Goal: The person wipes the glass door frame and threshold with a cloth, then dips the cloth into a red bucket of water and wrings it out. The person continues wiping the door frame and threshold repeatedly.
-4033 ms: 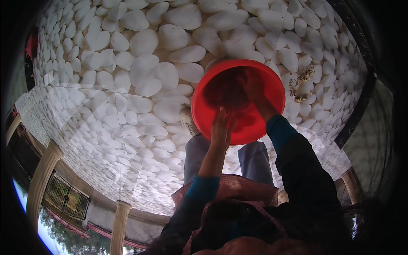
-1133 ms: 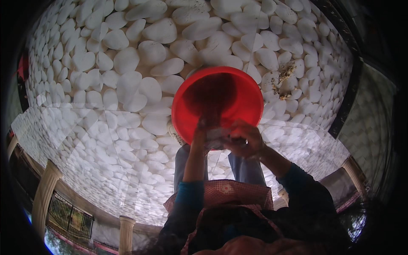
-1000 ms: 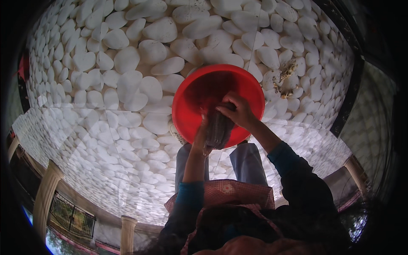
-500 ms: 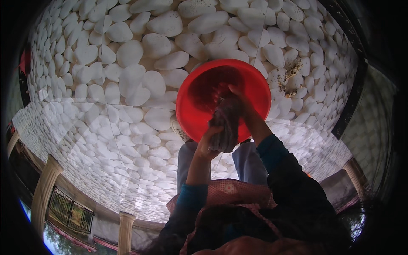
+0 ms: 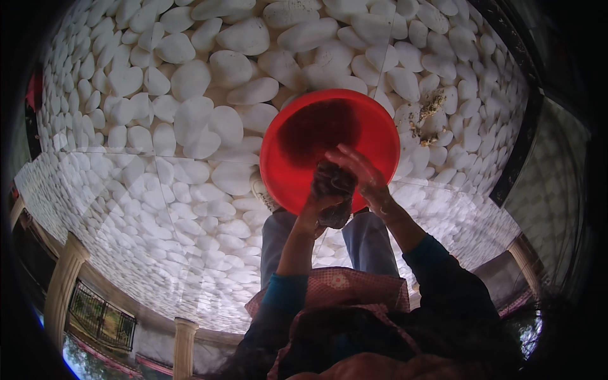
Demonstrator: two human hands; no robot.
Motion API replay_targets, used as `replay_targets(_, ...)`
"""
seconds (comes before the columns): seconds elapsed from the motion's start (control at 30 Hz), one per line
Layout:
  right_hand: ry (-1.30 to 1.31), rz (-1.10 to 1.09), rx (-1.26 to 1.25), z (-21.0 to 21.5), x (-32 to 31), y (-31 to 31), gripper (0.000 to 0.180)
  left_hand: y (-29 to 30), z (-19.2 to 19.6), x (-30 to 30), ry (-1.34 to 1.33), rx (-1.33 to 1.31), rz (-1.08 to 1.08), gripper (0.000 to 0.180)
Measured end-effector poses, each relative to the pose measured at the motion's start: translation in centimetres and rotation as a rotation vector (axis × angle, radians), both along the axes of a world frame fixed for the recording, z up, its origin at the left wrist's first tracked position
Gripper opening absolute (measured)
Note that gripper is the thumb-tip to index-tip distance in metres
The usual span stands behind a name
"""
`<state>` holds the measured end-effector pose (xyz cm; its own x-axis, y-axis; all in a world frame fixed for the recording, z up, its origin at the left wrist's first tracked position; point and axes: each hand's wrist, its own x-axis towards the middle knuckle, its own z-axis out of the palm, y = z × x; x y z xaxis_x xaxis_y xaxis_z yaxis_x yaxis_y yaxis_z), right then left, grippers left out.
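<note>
A dark, wet-looking piece of cloth (image 5: pixel 334 180) is bunched up over the near side of a round red basin (image 5: pixel 384 136). My left hand (image 5: pixel 313 211) is closed around its near part, thumb laid across it. At the cloth's right side, my right hand (image 5: pixel 366 174) is open, with fingers stretched out and close together, and its palm seems to touch the cloth. Inside the basin lies a dark patch (image 5: pixel 316 133); whether it is water or more cloth, I cannot tell.
The basin stands on floor tiles (image 5: pixel 190 130) printed with white pebbles. Brownish crumbs (image 5: pixel 429 117) are scattered to its right. My legs (image 5: pixel 370 244) and a pink checked apron (image 5: pixel 329 285) are just below it. Pillars (image 5: pixel 63 272) and a metal fence (image 5: pixel 101 316) appear at the lower left.
My right hand has loosened from the far end of the cloth, drawn back and straightened its fingers. The cloth, longer before, is now bunched up more compactly in my left hand.
</note>
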<state>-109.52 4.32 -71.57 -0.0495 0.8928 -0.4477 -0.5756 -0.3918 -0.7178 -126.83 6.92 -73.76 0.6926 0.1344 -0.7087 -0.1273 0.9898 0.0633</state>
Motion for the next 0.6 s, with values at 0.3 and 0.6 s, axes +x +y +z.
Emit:
replay_targets(0.3,0.742,-0.096,0.031,-4.1,-0.8,0.6,0.091,-2.1,1.8,1.7,-0.37,-0.458,0.35,0.069)
replay_targets(0.6,-0.007,0.182,-0.326,-1.9,2.0,3.0,0.023,-0.8,2.3,1.4,-0.16,-0.193,0.108,0.051)
